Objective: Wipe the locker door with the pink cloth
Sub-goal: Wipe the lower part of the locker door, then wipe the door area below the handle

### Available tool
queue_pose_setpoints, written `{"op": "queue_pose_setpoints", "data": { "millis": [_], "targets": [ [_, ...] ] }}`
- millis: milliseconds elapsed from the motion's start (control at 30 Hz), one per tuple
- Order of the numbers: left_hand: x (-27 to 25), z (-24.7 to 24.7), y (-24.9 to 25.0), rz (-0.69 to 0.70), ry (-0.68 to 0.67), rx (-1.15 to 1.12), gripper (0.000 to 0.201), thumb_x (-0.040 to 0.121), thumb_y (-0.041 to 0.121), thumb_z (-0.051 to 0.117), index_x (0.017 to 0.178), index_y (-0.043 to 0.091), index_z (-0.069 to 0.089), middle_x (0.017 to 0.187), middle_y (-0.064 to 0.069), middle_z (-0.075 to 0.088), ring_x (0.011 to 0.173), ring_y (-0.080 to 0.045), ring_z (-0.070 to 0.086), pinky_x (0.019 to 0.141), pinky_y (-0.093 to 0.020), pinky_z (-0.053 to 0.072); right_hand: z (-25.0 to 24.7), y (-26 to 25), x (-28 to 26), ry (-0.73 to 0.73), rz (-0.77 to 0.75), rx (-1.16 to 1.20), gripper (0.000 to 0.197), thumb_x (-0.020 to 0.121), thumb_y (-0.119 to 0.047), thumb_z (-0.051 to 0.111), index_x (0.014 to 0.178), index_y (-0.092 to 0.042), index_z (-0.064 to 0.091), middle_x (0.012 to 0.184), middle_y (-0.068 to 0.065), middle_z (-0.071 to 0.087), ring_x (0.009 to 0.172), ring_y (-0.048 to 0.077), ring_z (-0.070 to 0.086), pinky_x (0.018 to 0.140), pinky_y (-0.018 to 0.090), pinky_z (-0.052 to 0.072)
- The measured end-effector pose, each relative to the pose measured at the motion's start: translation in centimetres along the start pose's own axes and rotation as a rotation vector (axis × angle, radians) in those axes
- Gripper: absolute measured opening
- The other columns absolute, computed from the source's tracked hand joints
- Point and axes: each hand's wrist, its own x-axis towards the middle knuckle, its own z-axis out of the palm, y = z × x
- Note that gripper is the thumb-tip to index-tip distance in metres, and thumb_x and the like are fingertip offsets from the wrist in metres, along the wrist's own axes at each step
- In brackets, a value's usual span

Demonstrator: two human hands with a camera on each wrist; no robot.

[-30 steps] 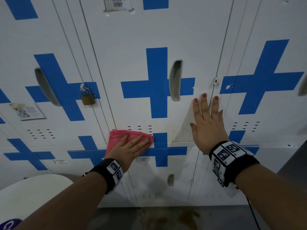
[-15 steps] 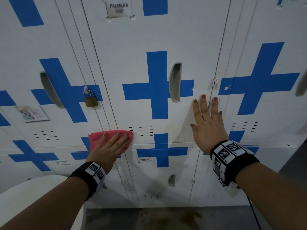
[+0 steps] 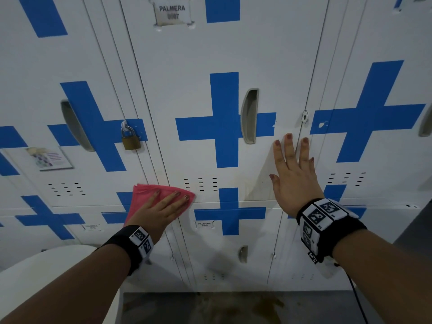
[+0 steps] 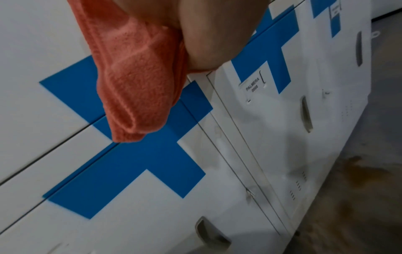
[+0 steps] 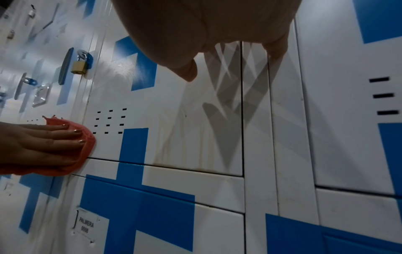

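Observation:
The white locker door [image 3: 210, 50] with a blue cross and the label PALMERA 0007 fills the middle of the head view. My left hand [image 3: 168, 204] lies flat on the folded pink cloth [image 3: 142, 197], straight fingers pressing it on the door's lower left corner beside the vent slots. The left wrist view shows the cloth [image 4: 135, 82] hanging bunched under my palm [image 4: 206, 25]. My right hand [image 3: 292, 174] rests flat with spread fingers on the door's right edge, below the handle [image 3: 250, 115]. It holds nothing. Faint brownish streaks [image 5: 185, 137] run down the door between my hands.
A brass padlock [image 3: 131, 141] hangs on the locker to the left. Lower lockers [image 3: 229, 253] sit below the wiped door. A white rounded object [image 3: 46, 265] is at the lower left. The grey floor [image 3: 233, 307] has a brown stain.
My left hand slid the cloth left from under the vent slots to the door's left edge, then came back slightly right. The right hand stayed put.

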Motion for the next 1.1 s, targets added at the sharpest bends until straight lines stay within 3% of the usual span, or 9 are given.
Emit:
{"op": "queue_pose_setpoints", "data": {
  "millis": [167, 267, 333, 467, 567, 667, 767, 867, 1100],
  "targets": [
    [-1.0, 1.2, -1.0, -0.035, 0.034, 0.024, 0.090, 0.091, 0.011, 0.051, 0.138, 0.022, -0.025, 0.145, -0.002, -0.028, 0.136, -0.028, -0.022, 0.105, -0.053, -0.012, 0.0, 0.0, 0.0, 0.011, -0.003, -0.011, 0.077, 0.097, -0.034, 0.032, 0.139, -0.022, -0.031, 0.149, 0.002, -0.037, 0.136, 0.032, -0.032, 0.114, 0.054, 0.008],
    [-1.1, 1.5, -1.3, -0.071, 0.161, -0.022, 0.116, 0.057, 0.012, 0.084, 0.148, 0.017, 0.012, 0.150, -0.007, 0.017, 0.137, -0.032, 0.017, 0.111, -0.053, -0.004, 0.1, 0.0, 0.0, 0.019, -0.007, -0.009, 0.076, 0.097, -0.034, 0.032, 0.140, -0.022, -0.030, 0.149, 0.002, -0.037, 0.136, 0.032, -0.032, 0.114, 0.054, 0.007],
    [-0.9, 1.4, -1.3, -0.080, 0.262, -0.075, 0.115, 0.042, 0.008, 0.089, 0.140, 0.014, 0.029, 0.144, -0.010, 0.030, 0.139, -0.031, 0.018, 0.113, -0.050, -0.003, 0.2, 0.1, 0.0, 0.026, -0.010, -0.009, 0.076, 0.097, -0.034, 0.032, 0.139, -0.022, -0.031, 0.148, 0.002, -0.037, 0.136, 0.032, -0.032, 0.114, 0.053, 0.007],
    [0.1, -0.9, 0.0, -0.208, 0.278, -0.300, 0.115, 0.059, 0.015, 0.083, 0.147, 0.014, 0.009, 0.151, -0.011, 0.015, 0.140, -0.033, 0.008, 0.105, -0.057, 0.015, 0.2, 0.1, 0.0, 0.046, -0.012, 0.006, 0.076, 0.097, -0.033, 0.033, 0.142, -0.022, -0.027, 0.150, 0.002, -0.034, 0.137, 0.032, -0.029, 0.113, 0.055, 0.009],
    [1.2, -2.7, 1.7, -0.294, 0.287, -0.517, 0.099, 0.089, 0.013, 0.054, 0.139, 0.021, -0.031, 0.147, -0.003, -0.032, 0.135, -0.026, -0.028, 0.107, -0.047, -0.010, 0.0, 0.3, -0.2, 0.066, -0.016, 0.013, 0.072, 0.096, -0.034, 0.032, 0.146, -0.022, -0.019, 0.152, 0.001, -0.030, 0.139, 0.031, -0.025, 0.113, 0.056, 0.011],
    [2.4, -4.5, 3.6, -0.336, 0.331, -0.787, 0.103, 0.090, 0.010, 0.052, 0.128, 0.026, -0.043, 0.134, 0.006, -0.051, 0.128, -0.020, -0.042, 0.107, -0.042, -0.015, 0.0, 0.3, -0.6, 0.116, -0.031, 0.080, 0.067, 0.096, -0.034, 0.031, 0.149, -0.023, -0.008, 0.155, -0.001, -0.021, 0.142, 0.028, -0.019, 0.113, 0.054, 0.008],
    [3.0, -6.1, 5.0, -0.363, 0.367, -0.987, 0.113, 0.086, 0.013, 0.061, 0.130, 0.029, -0.041, 0.138, 0.008, -0.048, 0.134, -0.020, -0.035, 0.106, -0.040, -0.012, 0.4, -0.3, -1.5, 0.206, -0.131, 0.244, 0.058, 0.095, -0.034, 0.030, 0.150, -0.020, 0.014, 0.157, 0.001, 0.014, 0.144, 0.025, 0.009, 0.114, 0.050, 0.020],
    [3.1, -8.3, 6.2, -0.345, 0.426, -1.127, 0.100, 0.090, 0.017, 0.056, 0.137, 0.027, -0.032, 0.139, 0.010, -0.044, 0.136, -0.017, -0.031, 0.110, -0.039, -0.007, 1.3, -1.4, -2.9, 0.243, -0.183, 0.468, 0.053, 0.094, -0.038, 0.030, 0.142, -0.017, 0.036, 0.132, 0.002, 0.051, 0.123, 0.016, 0.041, 0.104, 0.042, 0.038],
    [2.5, -11.9, 9.5, -0.213, 0.650, -1.786, 0.057, 0.101, 0.022, 0.034, 0.149, 0.030, 0.005, 0.149, 0.025, -0.010, 0.138, 0.006, -0.001, 0.113, -0.019, 0.008, 2.0, -4.3, -4.8, -0.044, -0.114, 1.016, 0.051, 0.092, -0.044, 0.043, 0.140, -0.028, 0.037, 0.135, -0.012, 0.046, 0.124, -0.002, 0.041, 0.107, 0.032, 0.035]
  ]
}}
